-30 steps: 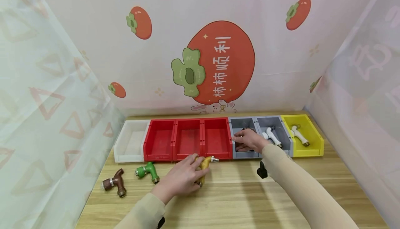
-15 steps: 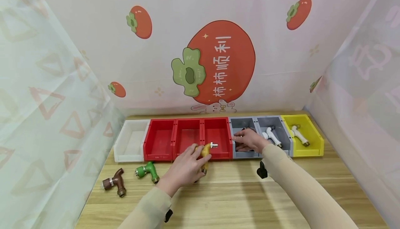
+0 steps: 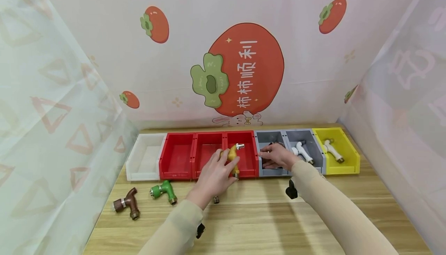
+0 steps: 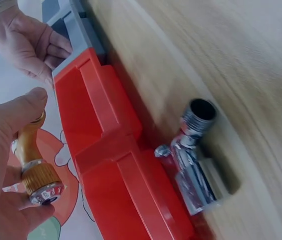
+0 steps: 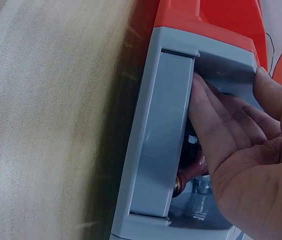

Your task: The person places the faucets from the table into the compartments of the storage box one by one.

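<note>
L. hand (image 3: 215, 174) is gripping yellow tap (image 3: 233, 153), moving it within approx. 1 s from bench (image 3: 258, 228) to above rightmost red bin (image 3: 249, 161); transfer is apparently progressing. R. hand (image 3: 277, 156), fingers loose, is resting in adj. grey bin (image 3: 273, 172).

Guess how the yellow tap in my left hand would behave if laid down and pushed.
The yellow tap would probably stay stiff, given its solid-looking body. Its angled shape should make it pivot or rock rather than roll freely. Its ribbed knob may offer a less slippery hold.
</note>
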`<act>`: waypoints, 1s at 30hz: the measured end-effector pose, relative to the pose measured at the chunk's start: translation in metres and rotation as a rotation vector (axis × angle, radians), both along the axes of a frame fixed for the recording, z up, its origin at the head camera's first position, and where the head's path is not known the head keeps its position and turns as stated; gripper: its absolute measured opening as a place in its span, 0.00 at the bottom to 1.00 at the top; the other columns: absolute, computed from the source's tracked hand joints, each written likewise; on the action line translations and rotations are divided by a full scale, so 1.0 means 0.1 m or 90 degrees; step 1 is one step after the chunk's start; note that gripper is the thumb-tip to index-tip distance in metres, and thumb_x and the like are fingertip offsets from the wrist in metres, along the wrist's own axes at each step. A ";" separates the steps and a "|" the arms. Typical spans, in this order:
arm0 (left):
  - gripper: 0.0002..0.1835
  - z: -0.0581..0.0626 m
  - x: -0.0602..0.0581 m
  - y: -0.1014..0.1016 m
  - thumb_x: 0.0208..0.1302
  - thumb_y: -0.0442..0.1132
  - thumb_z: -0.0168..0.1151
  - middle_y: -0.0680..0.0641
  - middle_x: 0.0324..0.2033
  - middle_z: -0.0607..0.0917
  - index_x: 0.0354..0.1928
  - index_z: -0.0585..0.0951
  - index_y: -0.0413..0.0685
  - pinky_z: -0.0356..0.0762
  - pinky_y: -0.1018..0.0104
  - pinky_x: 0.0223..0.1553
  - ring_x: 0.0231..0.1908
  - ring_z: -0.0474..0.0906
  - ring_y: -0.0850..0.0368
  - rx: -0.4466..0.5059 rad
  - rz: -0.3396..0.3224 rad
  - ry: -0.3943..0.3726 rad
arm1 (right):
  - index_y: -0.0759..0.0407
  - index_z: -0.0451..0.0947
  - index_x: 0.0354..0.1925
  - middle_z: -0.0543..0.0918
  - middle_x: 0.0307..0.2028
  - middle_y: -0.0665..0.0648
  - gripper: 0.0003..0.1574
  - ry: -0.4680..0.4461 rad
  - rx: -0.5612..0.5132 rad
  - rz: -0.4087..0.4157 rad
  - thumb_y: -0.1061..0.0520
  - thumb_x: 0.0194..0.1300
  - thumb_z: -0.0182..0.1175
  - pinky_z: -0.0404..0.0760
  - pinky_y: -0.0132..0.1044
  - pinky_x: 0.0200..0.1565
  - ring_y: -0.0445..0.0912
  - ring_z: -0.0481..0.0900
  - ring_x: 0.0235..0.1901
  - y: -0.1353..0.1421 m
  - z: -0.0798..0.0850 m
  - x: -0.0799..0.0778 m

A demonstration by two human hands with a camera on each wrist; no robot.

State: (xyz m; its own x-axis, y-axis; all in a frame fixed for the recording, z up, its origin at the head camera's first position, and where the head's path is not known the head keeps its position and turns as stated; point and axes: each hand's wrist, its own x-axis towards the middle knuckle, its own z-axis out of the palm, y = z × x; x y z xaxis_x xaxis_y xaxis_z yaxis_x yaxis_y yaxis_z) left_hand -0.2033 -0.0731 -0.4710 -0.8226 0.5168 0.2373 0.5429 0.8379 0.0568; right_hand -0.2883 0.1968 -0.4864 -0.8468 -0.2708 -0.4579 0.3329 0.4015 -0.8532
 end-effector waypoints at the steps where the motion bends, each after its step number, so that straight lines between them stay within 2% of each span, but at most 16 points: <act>1: 0.41 0.01 -0.01 0.02 0.55 0.55 0.78 0.40 0.71 0.70 0.71 0.74 0.61 0.80 0.48 0.60 0.69 0.66 0.38 0.006 0.006 -0.004 | 0.70 0.66 0.72 0.83 0.48 0.66 0.34 0.000 0.001 0.000 0.53 0.77 0.59 0.88 0.47 0.47 0.56 0.87 0.43 0.00 0.00 0.00; 9: 0.40 0.00 -0.10 0.11 0.57 0.57 0.76 0.39 0.71 0.70 0.72 0.73 0.61 0.81 0.46 0.57 0.71 0.65 0.37 0.031 0.050 -0.022 | 0.70 0.67 0.71 0.84 0.48 0.65 0.33 0.002 0.007 0.000 0.53 0.77 0.58 0.88 0.48 0.47 0.58 0.87 0.44 -0.02 0.01 0.01; 15: 0.40 -0.02 -0.16 0.20 0.57 0.58 0.75 0.39 0.71 0.70 0.72 0.73 0.62 0.78 0.46 0.61 0.71 0.64 0.37 0.040 0.063 -0.042 | 0.69 0.69 0.70 0.84 0.47 0.65 0.33 0.007 0.007 -0.002 0.52 0.76 0.59 0.88 0.48 0.47 0.58 0.87 0.44 -0.02 0.01 0.02; 22: 0.39 -0.11 -0.25 0.33 0.58 0.59 0.75 0.40 0.69 0.72 0.71 0.75 0.61 0.76 0.48 0.64 0.69 0.66 0.39 0.053 0.064 -0.031 | 0.69 0.69 0.70 0.84 0.48 0.65 0.33 0.010 0.012 -0.002 0.51 0.77 0.58 0.88 0.49 0.48 0.58 0.87 0.44 -0.01 0.00 0.02; 30: 0.40 -0.17 -0.31 0.38 0.59 0.60 0.74 0.40 0.72 0.69 0.73 0.73 0.62 0.71 0.46 0.68 0.72 0.63 0.37 0.079 0.103 -0.049 | 0.69 0.69 0.70 0.84 0.48 0.65 0.33 0.013 0.011 0.002 0.51 0.77 0.58 0.88 0.48 0.47 0.58 0.87 0.44 -0.02 -0.01 0.02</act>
